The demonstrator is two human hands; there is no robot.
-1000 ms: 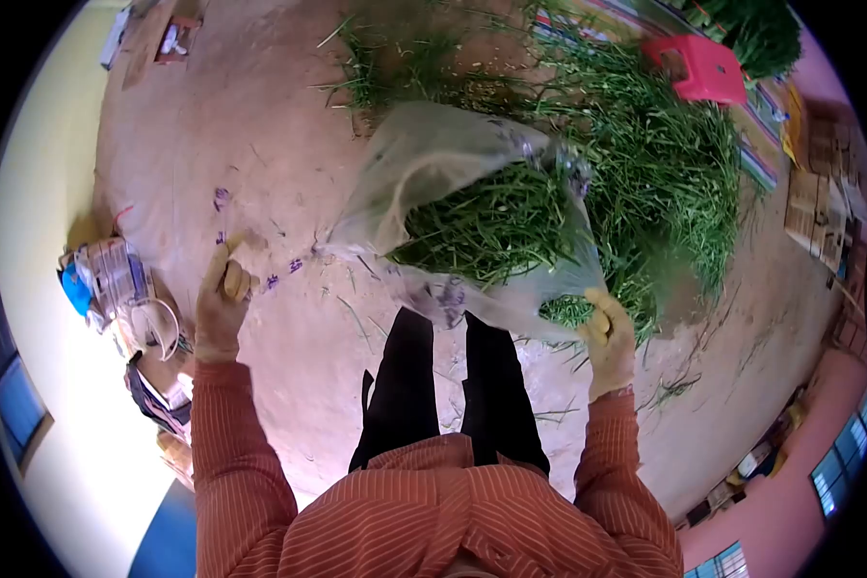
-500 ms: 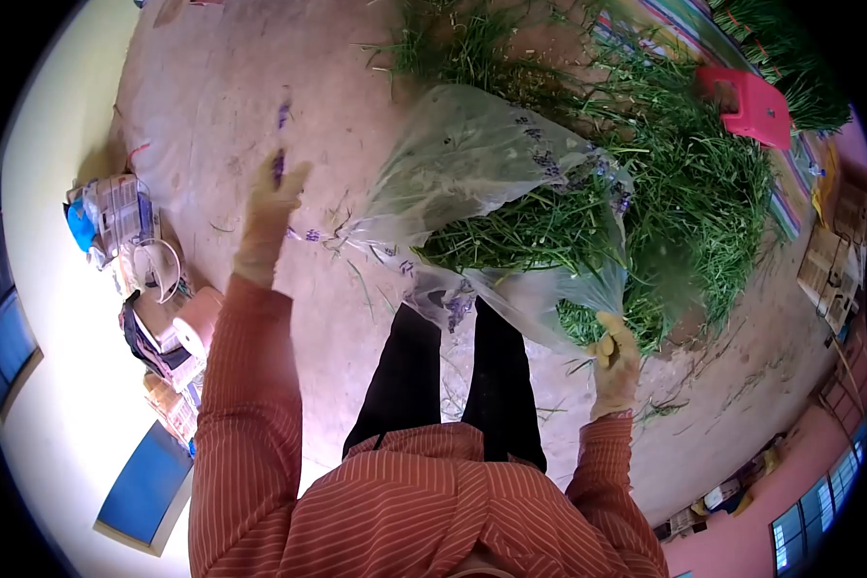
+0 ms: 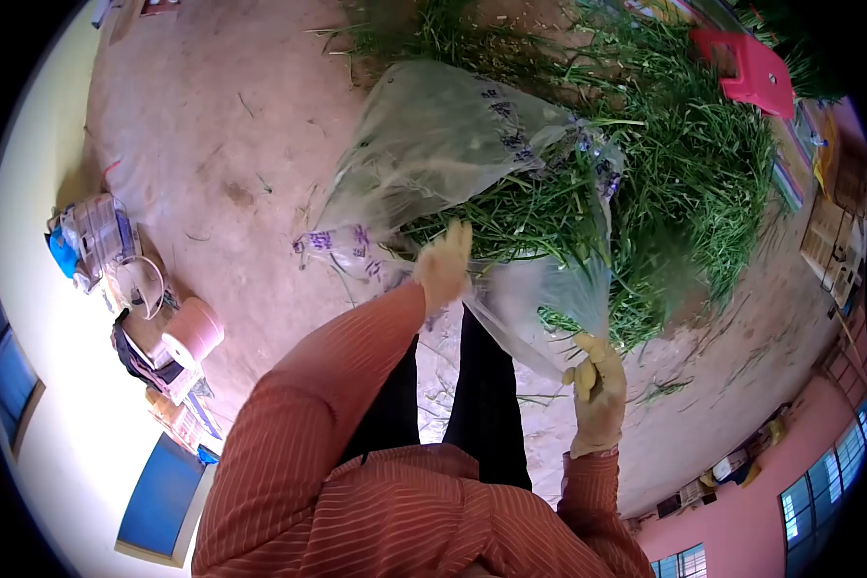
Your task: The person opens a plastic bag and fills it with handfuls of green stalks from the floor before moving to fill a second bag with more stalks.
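Observation:
A clear plastic bag [image 3: 395,154] with purple print lies on its side, its mouth spread around cut green stalks [image 3: 539,217]. My left hand [image 3: 443,265], in a pale glove, is at the near edge of the bag's mouth with its fingers stretched toward the stalks. Whether its fingertips touch the greens is hard to see. My right hand [image 3: 599,390], gloved as well, has its fingers closed on the bag's near right edge and holds the film taut. The bag's printed left corner [image 3: 328,241] rests on the floor.
More loose greens [image 3: 694,202] are heaped behind and right of the bag. A pink plastic stool [image 3: 751,72] stands at the far right. By the left wall sit a large spool of pink twine [image 3: 195,332] and cardboard pieces. Bare floor [image 3: 212,144] stretches left of the bag.
My left hand has swung right from beyond the bag's left corner to its mouth. The left corner now lies spread on the floor. My right hand still grips the edge.

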